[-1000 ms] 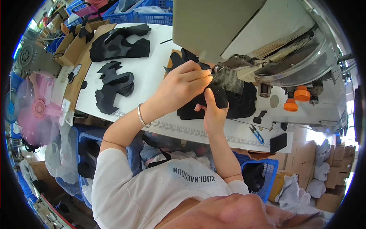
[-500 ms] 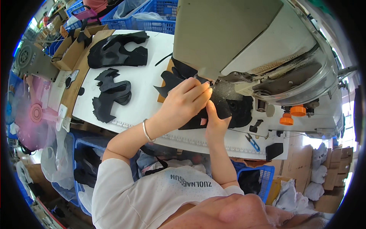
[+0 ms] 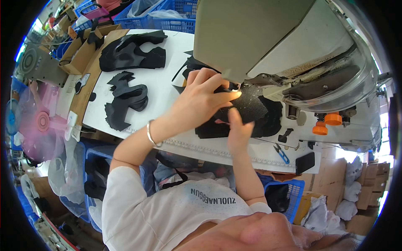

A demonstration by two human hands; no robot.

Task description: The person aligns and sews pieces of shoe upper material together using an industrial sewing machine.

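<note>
Pressing down at the needle end of the sewing machine, the left hand lay flat with its fingers stretched over a black mesh piece, fingertips pinning the fabric right where the machine head met the white counter. The right hand sat just below and beside it, index finger raised and touching the near edge of the same mesh piece, the other fingers curled loosely on the dark fabric underneath; neither hand was clenched, both were holding the material down rather than gripping it. The mesh piece lay between the two hands, directly under the machine head, on top of a spread of black cut pieces. A silver bracelet circled the left wrist. Well off to the left of the left hand lay a small stack of black shaped pieces, and farther beyond it a larger black stack. To the right of the right hand, near the counter's edge, rested blue-handled snips and a black flat object, with two orange knobs beyond them beside the machine.
</note>
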